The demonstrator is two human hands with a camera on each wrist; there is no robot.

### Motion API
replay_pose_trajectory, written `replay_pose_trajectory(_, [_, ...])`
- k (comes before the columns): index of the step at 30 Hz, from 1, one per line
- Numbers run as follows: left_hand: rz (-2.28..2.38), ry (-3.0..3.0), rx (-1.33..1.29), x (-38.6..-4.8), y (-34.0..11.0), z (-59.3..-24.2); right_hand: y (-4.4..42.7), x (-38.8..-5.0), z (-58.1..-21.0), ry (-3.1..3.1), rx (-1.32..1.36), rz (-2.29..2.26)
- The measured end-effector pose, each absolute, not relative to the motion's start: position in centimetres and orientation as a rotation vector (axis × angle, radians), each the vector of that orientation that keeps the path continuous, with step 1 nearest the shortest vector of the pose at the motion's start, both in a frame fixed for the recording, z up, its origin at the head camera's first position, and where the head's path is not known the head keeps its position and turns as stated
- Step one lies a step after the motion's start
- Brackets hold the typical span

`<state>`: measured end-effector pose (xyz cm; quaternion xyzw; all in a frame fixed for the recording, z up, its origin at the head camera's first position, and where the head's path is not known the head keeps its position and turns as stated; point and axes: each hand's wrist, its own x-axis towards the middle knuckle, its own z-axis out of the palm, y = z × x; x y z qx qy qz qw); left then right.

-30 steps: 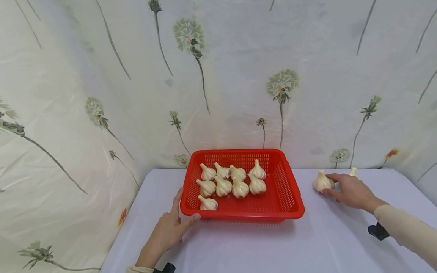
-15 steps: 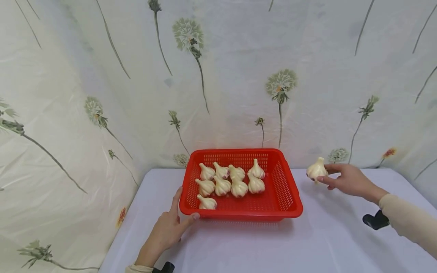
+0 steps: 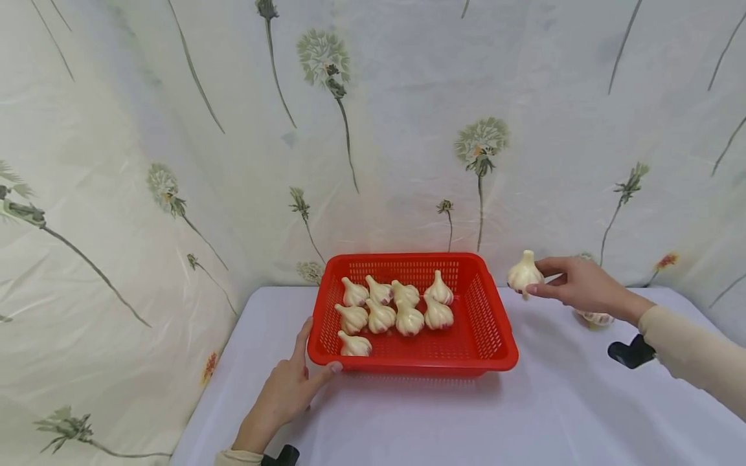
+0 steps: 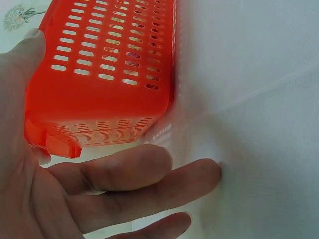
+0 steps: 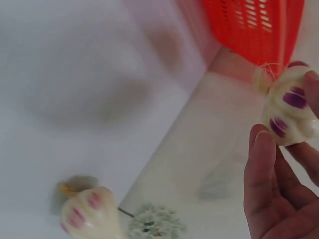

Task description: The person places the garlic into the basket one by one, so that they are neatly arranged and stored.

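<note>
A red plastic basket with slotted walls stands mid-table in the head view. Several white garlic bulbs lie inside it, mostly toward its left. My left hand rests at its front-left corner, thumb and index finger straight against the rim; in the left wrist view the other fingers extend beside the basket's wall. To the basket's right, my right hand holds a garlic bulb above the table, neck up. Purple patches show on that bulb's underside in the right wrist view, between thumb and fingertips.
Another garlic bulb sits on the white-covered table at the right, partly hidden by my right wrist. A curtain with dandelion prints hangs directly behind the table's back edge and along the left side.
My right hand has lifted a garlic bulb off the table and carried it up and left toward the basket. The left hand and basket have stayed in place.
</note>
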<state>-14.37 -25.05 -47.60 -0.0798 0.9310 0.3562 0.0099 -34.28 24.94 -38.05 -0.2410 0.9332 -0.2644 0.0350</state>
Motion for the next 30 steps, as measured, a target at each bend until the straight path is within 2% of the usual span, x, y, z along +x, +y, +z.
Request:
replay_pose_trajectory(10, [1.119,2.925,-0.253,-14.5,-24.9,-47.5,21.5,-34.1,-35.4,2.84,-0.796,-0.831])
replay_pose_trajectory(22, [1.115,2.911,-0.259,-14.6,-25.0,-47.5,18.1,-33.7,-34.8,2.735,-0.809,-0.916])
replay_pose_trajectory(30, [1.116,2.918,-0.256,-14.5,-25.0,-47.7,14.2,-33.1,-34.9,2.627,-0.962,-0.949])
